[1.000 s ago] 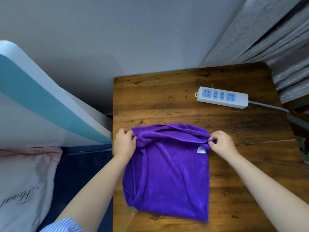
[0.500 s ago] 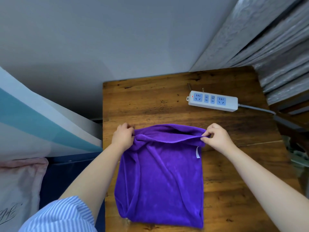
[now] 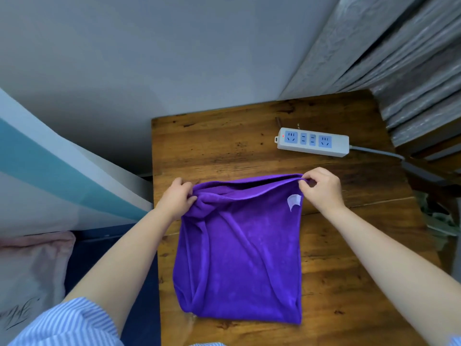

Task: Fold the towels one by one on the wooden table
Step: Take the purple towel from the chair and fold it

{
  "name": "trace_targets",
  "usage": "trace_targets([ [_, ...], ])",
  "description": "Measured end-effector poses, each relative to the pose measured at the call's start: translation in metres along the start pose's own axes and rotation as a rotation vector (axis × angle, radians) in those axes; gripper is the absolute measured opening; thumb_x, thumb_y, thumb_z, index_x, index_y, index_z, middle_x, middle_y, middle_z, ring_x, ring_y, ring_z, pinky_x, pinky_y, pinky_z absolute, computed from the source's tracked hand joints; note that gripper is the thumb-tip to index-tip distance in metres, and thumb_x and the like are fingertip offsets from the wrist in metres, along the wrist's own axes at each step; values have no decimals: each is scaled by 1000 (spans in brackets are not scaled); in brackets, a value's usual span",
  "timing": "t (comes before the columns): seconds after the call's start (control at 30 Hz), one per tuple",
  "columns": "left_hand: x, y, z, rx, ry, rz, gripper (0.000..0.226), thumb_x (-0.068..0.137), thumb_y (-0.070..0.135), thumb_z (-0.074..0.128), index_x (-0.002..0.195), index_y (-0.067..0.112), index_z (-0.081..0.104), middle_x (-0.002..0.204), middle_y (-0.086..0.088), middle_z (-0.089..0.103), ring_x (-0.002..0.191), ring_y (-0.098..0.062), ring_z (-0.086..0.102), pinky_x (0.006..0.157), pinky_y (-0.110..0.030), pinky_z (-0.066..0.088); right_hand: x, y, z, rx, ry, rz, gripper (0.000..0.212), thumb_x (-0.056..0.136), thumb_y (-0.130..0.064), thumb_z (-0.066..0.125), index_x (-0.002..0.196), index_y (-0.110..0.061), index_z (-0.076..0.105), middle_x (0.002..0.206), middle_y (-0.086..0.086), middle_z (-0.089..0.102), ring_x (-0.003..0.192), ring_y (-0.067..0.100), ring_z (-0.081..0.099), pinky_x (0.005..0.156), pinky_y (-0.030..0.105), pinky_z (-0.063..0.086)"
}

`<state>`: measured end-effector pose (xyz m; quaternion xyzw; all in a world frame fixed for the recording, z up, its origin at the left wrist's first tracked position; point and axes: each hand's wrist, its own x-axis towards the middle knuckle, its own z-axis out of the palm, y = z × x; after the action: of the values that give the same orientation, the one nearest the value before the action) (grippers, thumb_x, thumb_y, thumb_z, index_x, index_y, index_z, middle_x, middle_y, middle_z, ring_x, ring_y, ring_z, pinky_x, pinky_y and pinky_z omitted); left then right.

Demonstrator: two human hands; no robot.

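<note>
Since half a second ago the far edge of the soft purple microfibre towel (image 3: 239, 250) has been drawn tauter and straighter, and the right corner is now lifted a touch higher off the wood.

The left hand (image 3: 175, 199) is closed round the far-left corner, a bunch of cloth gathered in its curled fingers. The right hand (image 3: 321, 189) is seen pinching the far-right corner between thumb and fingertips. The two hands are held well apart, one at each end of that far edge.

The towel is laid on the rustic brown wooden table (image 3: 349, 283), in its near-left part, with the left edge close to the table's left side. It appears already doubled, a second layer showing along the far edge. Its long axis runs from far to near, from the hands back toward the person. Everything turns on that: the free body of cloth lies nearer than both hands, so the held edge would probably be carried toward the near hem. Neither hand is clearly closer.

Diagonal creases are spread across the plush surface, and a small white label (image 3: 293, 201) is turned up beside the right hand.

A white power strip with blue sockets (image 3: 313, 142) is left lying far right, well apart.
</note>
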<state>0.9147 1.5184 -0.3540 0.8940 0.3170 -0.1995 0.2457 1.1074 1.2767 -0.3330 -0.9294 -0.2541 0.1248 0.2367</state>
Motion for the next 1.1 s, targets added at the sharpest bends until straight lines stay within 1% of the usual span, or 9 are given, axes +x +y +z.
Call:
trace_targets([
  [0.1,-8,-4,-14,-82,121,-62,26,88,21,60,68,15,45,85,-4,49,86,-26,53,69,-29,36,-2,-1,-4,-19,11,50,17,86,-9,60,86,6,67,89,20,65,76,21,53,64,23,37],
  [0.27,-30,-7,-31,-70,232,-22,19,87,25,61,80,7,61,81,-1,54,79,-17,49,67,-26,35,-10,-2,-16,-15,-47,77,15,86,-8,59,88,6,64,93,20,64,78,16,48,62,20,36],
  [0.37,-46,-5,-41,68,247,19,26,90,29,57,90,4,65,86,-7,61,79,-17,50,66,-26,36,-15,-4,-26,-2,-80,81,14,85,-9,60,87,5,62,95,19,64,80,16,48,52,14,31],
  [0.5,-70,0,-52,278,258,69,34,94,34,48,96,3,62,96,-12,66,90,-26,59,72,-31,43,-23,-7,-43,11,-102,37,10,86,-9,60,82,0,58,96,19,63,81,17,48,53,16,33],
  [0.63,-96,9,-60,475,140,79,35,93,38,48,100,7,61,101,-9,66,95,-23,60,72,-27,41,-35,-11,-60,-12,-116,-43,11,85,-9,61,80,-6,52,95,17,63,81,16,48,53,12,32],
  [0.8,-124,13,-52,710,21,160,27,95,31,46,111,14,60,112,-3,65,106,-20,58,85,-29,46,-47,-9,-85,-99,-156,-199,7,85,-7,61,82,-4,56,95,17,63,80,16,47,54,11,30],
  [0.9,-139,16,-45,696,74,154,27,97,27,42,113,14,60,114,-3,64,107,-19,57,85,-28,46,-55,-8,-95,-134,-158,-252,9,84,-7,62,85,2,59,94,18,64,79,15,46,54,11,30],
  [0.97,-151,18,-43,660,143,118,28,97,27,41,113,13,60,112,-4,64,107,-21,57,84,-29,46,-61,-7,-102,-141,-146,-280,10,84,-6,62,84,4,61,94,19,65,79,15,46,54,18,32],
  [1.1,-170,15,-46,432,346,11,25,94,20,50,105,3,65,106,-14,65,104,-31,57,82,-35,47,-72,-7,-114,-147,-123,-319,11,84,-6,62,84,5,63,94,20,65,79,19,49,67,23,34],
])
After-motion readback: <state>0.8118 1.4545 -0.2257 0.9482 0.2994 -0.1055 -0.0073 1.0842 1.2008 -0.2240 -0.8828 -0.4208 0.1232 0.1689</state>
